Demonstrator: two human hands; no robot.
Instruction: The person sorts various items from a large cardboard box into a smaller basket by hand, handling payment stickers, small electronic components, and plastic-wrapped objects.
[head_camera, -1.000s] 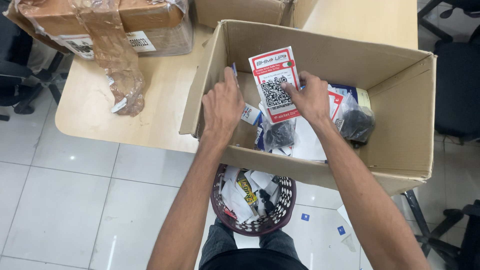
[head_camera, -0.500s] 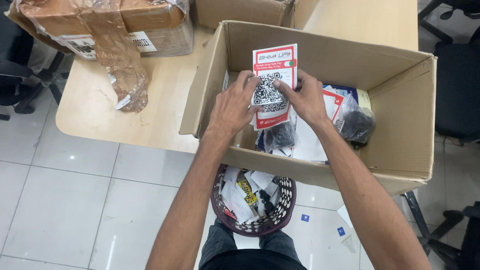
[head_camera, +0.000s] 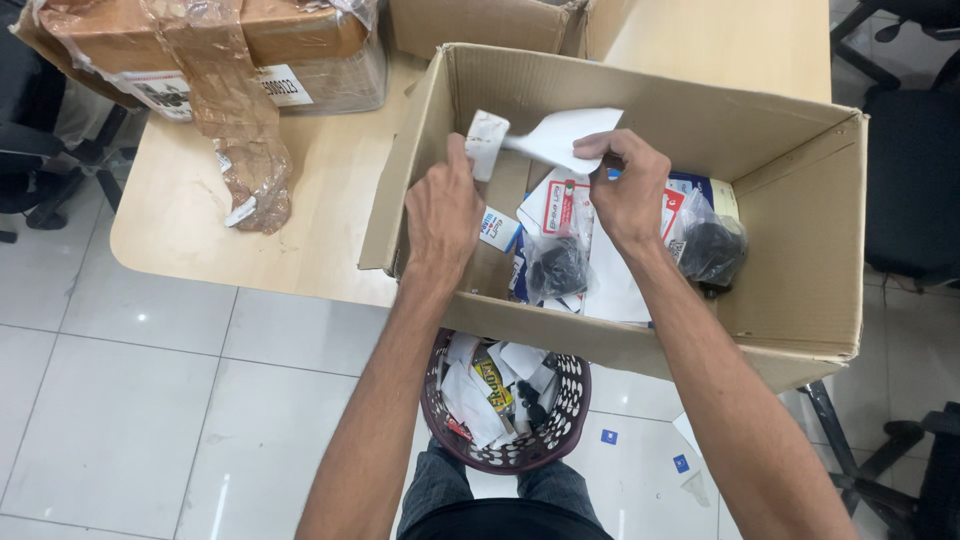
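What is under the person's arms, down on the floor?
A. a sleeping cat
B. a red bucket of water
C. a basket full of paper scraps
C: a dark basket with holes in its side stands on the floor, filled with paper scraps, below the big box.

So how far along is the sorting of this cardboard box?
Done: the waste basket on the floor holds discarded paper scraps. In hand: left hand grips a small white piece, right hand a white sheet. Left: cards and black bagged items in the cardboard box.
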